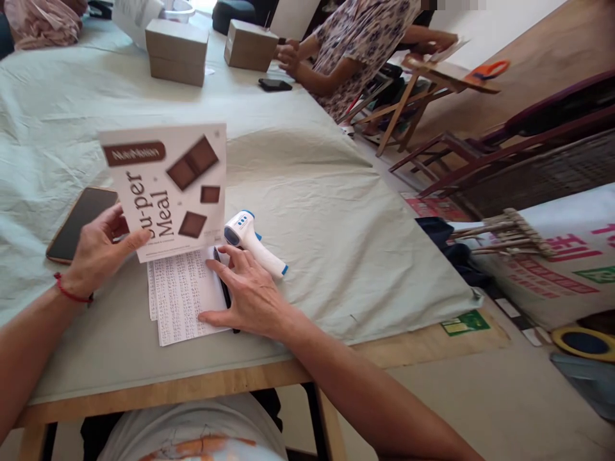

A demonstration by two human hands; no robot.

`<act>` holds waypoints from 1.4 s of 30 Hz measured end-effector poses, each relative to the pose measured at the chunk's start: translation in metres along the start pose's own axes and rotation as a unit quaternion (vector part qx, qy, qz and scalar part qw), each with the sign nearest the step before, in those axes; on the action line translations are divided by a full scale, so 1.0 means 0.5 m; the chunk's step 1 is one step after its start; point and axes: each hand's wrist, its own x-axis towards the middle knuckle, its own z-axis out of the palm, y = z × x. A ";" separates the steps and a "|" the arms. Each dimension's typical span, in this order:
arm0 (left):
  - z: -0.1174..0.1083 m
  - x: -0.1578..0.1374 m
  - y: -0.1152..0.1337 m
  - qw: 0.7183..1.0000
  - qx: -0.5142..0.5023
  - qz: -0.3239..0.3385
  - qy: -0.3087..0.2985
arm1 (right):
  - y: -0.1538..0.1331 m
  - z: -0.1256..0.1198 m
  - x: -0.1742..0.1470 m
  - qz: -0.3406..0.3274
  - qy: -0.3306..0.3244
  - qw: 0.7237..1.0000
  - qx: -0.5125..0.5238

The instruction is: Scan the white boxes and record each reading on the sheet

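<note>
White shirt fabric [202,435] with a smeary orange print fills the bottom of my feed, cut off by the frame. At far left I make out crumpled dusty-pink cloth [43,22], its folds soft and its edge cropped. Next comes a flat dark glossy rectangular device [77,224] with rounded corners, partly covered by the left hand [108,237], whose wrist wears a thin red cord bracelet [72,291]. Those fingers pinch a stiff white rectangular printed packet [192,211] by its lower left, thumb across the front, hiding the start of the large lettering; the small print is too blurred for me to read. Brown chocolate squares decorate it, and it hides the top of the thin white sheets covered in handwritten columns [177,301]. A slim black pen [223,285] runs partly under the right hand [245,285], which I see spread and loosely curved over the paper, clasping nothing. Just beyond sits a smooth white-and-blue pistol-shaped plastic thermometer [262,253]. Farther right, another person in a floral garment [355,38] is cropped at the top, and a yellow ring [560,336] is cut by the frame.
</note>
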 end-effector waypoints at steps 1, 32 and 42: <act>0.002 -0.004 -0.001 1.000 0.012 -0.009 -0.010 | 0.001 -0.001 0.000 -0.006 0.015 1.000 0.004; 0.011 -0.008 0.006 0.998 0.015 -0.057 -0.010 | -0.013 0.016 0.028 0.148 0.010 0.792 0.592; 0.009 -0.007 -0.002 0.998 0.016 -0.055 -0.011 | -0.008 0.029 0.019 0.161 0.015 0.780 0.604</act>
